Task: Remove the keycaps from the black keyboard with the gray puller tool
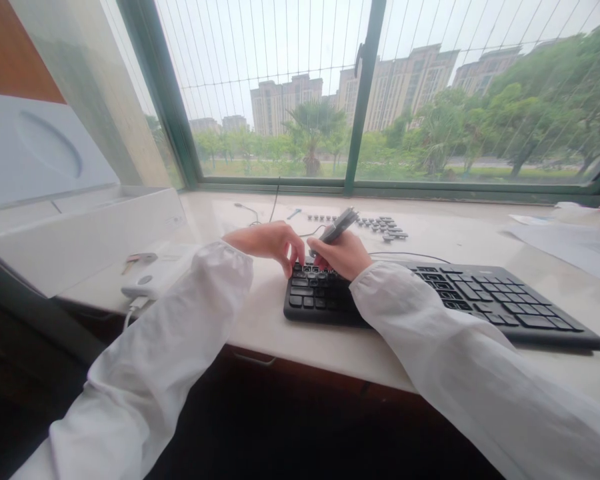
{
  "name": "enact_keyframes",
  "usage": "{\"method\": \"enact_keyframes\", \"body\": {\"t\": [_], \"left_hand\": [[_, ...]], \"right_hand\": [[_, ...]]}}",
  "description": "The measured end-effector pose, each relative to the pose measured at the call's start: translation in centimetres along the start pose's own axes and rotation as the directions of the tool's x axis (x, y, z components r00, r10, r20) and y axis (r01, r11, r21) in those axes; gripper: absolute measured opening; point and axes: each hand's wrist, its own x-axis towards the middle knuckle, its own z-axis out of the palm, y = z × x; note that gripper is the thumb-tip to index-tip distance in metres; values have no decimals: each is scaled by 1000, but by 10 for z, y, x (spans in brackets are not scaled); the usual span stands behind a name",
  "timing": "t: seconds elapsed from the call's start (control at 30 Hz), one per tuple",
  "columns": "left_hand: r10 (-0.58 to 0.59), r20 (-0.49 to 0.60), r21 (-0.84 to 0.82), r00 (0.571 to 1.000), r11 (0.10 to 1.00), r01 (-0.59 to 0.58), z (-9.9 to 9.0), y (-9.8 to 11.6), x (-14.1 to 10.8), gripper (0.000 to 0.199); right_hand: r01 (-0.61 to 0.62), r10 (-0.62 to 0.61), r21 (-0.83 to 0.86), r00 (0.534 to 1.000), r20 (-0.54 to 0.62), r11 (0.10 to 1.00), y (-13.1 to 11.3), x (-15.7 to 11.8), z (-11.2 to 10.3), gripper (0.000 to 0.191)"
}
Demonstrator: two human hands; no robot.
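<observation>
A black keyboard (325,310) lies on the white desktop, some of its key positions bare of caps. My right hand (347,255) is closed around a thick, dark grey pen-like tool (341,225), whose lower end points down at the keyboard's upper left part. The tool's exact kind is unclear. Bent over the top left corner of the keyboard, my left hand (279,243) has its thumb and fingers drawn close together at the keys. What lies between those fingertips is too small to tell. My right hand and sleeve hide the middle of the keyboard.
Loose keycaps (380,225) lie in rows behind the keyboard, with a small blue item (295,213) to their left. A white box (90,233), a white device (147,279) with a cable, and keys (139,260) are at left. Papers (570,243) lie at right.
</observation>
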Motion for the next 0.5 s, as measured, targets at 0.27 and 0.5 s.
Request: {"method": "enact_keyframes", "body": {"t": [0.27, 0.5], "left_hand": [[17, -14, -19, 1000, 1000, -17, 0, 0, 0, 31], [48, -45, -4, 998, 999, -48, 0, 4, 0, 23]], "right_hand": [[-125, 108, 146, 987, 117, 981, 6, 7, 1, 24], [-118, 107, 120, 990, 95, 986, 3, 4, -1, 22]]}}
